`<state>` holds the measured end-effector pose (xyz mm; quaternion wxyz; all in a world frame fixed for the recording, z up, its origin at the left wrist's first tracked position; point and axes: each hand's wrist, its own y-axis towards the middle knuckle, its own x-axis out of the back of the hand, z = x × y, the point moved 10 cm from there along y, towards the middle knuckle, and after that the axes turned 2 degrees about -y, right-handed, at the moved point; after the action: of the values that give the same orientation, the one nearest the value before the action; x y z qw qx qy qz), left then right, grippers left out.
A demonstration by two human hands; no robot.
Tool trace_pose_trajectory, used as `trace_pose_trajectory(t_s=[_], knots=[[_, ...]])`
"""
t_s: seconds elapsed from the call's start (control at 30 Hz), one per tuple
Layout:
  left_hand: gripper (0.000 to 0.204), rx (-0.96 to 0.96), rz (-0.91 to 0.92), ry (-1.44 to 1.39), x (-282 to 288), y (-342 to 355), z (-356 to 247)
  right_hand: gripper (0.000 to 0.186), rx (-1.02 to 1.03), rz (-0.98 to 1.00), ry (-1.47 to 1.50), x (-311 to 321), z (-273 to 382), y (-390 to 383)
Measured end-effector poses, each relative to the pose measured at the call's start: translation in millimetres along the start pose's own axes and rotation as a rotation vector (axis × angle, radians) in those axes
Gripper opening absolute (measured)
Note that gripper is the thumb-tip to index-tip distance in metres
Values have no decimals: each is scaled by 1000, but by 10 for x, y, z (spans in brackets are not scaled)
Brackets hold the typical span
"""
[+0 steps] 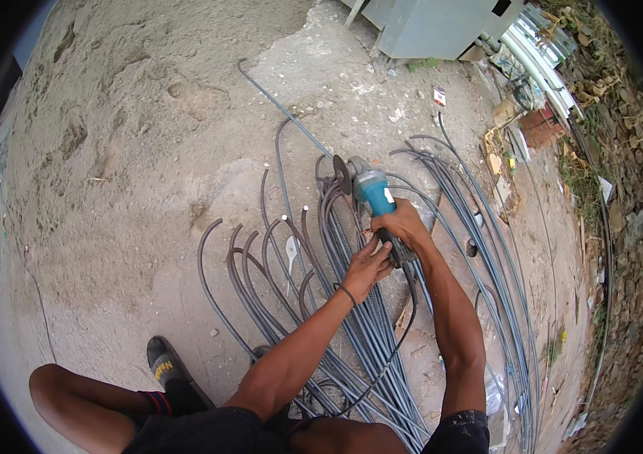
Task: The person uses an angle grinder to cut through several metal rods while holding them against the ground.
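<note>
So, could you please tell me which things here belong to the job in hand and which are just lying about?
Apparently in the job:
teal angle grinder
its cutting disc
its black power cord
steel reinforcing bars

Apparently just lying about:
red-and-white packet
reddish block
clear plastic wrapping

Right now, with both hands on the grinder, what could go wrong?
The disc sits close to the rods and might catch one and kick. The left hand and right hand are bare, so sparks could burn them. The cord passes over the rods and might snag.
</note>
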<state>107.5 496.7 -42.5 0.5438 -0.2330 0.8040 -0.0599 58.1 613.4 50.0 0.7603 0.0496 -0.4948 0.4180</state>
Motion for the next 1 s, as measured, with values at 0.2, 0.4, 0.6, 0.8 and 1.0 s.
trace_pose_trajectory(t_s=[0.2, 0.4, 0.6, 0.8, 1.0], knots=[[75, -12, -8, -7, 49, -4, -2, 48, 13, 6, 49, -57, 40, 5], [78, -15, -5, -50, 35, 8, 28, 45, -12, 21, 53, -70, -52, 37], [79, -35, -6, -49, 53, 26, 31, 44, 15, 3, 47, -72, -19, 42], [78, -22, -38, -12, 43, -19, -18, 42, -6, 14, 59, -64, 34, -3], [72, -11, -25, -15, 9, -42, -34, 39, -19, -3, 117, -61, 10, -14]])
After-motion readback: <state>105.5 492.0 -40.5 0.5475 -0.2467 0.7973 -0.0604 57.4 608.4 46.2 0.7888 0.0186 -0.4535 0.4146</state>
